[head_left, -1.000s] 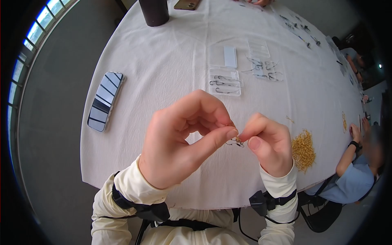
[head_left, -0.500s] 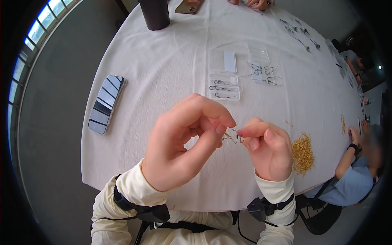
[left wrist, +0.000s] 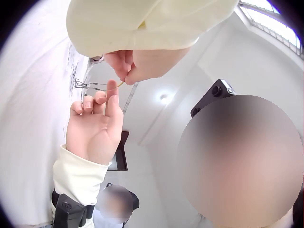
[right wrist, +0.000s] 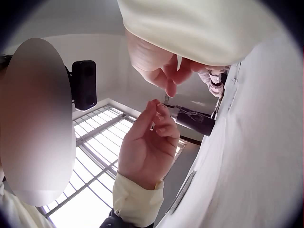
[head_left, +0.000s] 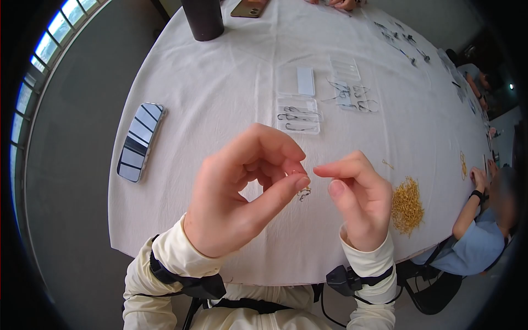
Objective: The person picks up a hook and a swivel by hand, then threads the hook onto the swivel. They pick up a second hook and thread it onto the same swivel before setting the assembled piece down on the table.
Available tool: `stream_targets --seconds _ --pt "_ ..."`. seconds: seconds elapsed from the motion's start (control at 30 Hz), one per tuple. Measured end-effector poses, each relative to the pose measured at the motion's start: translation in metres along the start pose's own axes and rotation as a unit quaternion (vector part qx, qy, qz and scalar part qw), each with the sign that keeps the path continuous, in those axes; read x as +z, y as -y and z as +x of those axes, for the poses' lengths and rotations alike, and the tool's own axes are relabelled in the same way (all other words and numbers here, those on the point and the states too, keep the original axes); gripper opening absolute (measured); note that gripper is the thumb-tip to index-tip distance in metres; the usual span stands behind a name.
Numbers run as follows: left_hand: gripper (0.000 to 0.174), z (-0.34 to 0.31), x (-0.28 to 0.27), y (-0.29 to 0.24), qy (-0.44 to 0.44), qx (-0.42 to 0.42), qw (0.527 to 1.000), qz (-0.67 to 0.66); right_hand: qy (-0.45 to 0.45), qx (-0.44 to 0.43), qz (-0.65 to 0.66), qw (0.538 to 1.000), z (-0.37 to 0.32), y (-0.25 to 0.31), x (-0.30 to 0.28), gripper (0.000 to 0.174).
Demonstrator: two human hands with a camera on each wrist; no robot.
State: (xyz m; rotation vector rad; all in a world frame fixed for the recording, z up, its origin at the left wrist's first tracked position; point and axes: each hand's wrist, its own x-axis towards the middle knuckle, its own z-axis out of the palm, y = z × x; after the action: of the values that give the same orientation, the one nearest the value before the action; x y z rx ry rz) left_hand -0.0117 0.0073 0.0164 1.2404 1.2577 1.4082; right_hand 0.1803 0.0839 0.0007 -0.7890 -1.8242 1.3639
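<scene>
Left hand (head_left: 234, 204) pinches small gold-and-dark metal piece (head_left: 303, 194) above the table (head_left: 181, 82)

The piece hangs at the left thumb tip, partly hidden by that thumb. Just beside it, the right hand (head_left: 360, 201) has its index finger and thumb spread apart, with nothing visible between them.

Beyond the hands, a clear compartment box (head_left: 307, 101) holds dark hooks (head_left: 297, 117). A white card (head_left: 306, 81) lies just past it. Near another clear case (head_left: 345, 60), more hooks (head_left: 364, 99) lie around a pale card (head_left: 344, 100); whether a tray holds them I cannot tell. The contents of the dark tumbler (head_left: 203, 21) are out of sight.

A heap of gold pieces (head_left: 407, 206) sits beside the right hand, one loose gold piece (head_left: 388, 164) near it. A phone (head_left: 140, 142) lies at the table's left edge, well apart from the work.
</scene>
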Motion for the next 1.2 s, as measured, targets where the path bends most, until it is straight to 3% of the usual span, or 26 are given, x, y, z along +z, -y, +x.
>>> stream_targets --seconds 0.2,0.27,0.37,1.0,1.2 --pt "0.020 0.000 0.002 -0.001 -0.017 -0.030 0.998 -0.056 0.060 -0.021 -0.003 0.998 0.000 -0.005 0.007 0.021" --pt "0.020 0.000 0.003 -0.003 -0.021 -0.042 0.997 -0.068 0.071 0.005 0.089 0.993 -0.002 -0.008 0.010 0.019" --pt "0.019 -0.001 0.002 -0.001 -0.026 -0.047 0.996 -0.075 0.091 0.025 0.114 0.989 -0.001 -0.004 0.009 0.017" --pt "0.016 -0.002 0.000 -0.001 -0.028 -0.043 0.996 -0.080 0.078 0.038 0.133 0.987 -0.005 -0.002 0.009 0.011" --pt "0.016 -0.002 0.002 -0.004 -0.023 -0.022 0.996 -0.078 0.059 -0.001 0.062 0.996 -0.001 0.002 0.010 0.010"
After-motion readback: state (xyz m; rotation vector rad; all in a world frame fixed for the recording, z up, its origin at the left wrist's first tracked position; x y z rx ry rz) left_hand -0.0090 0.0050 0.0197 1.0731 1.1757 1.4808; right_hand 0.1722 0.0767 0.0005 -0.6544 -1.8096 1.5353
